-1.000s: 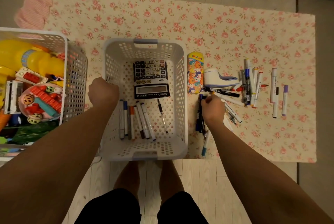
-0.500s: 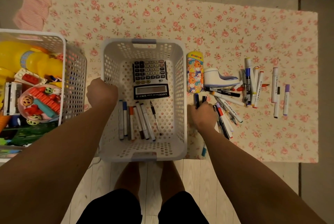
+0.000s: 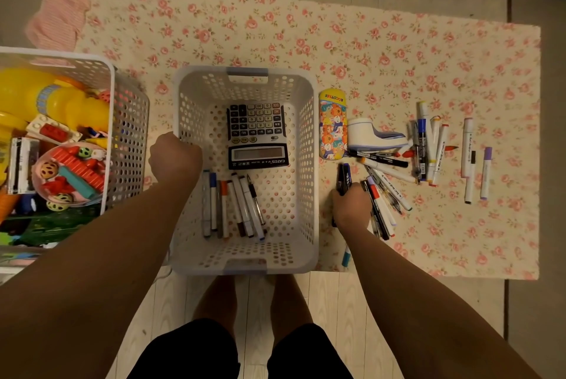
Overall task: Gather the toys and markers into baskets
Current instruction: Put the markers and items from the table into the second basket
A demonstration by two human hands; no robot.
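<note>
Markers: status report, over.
Left hand grips white basket rim. Right hand grips dark markers beside it. Other markers loose on floral cloth. Nothing blocking.

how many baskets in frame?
2. One white basket at centre, holding a calculator and markers, left hand gripping its rim; a second basket at left edge, full of toys, partly out of frame.
</note>
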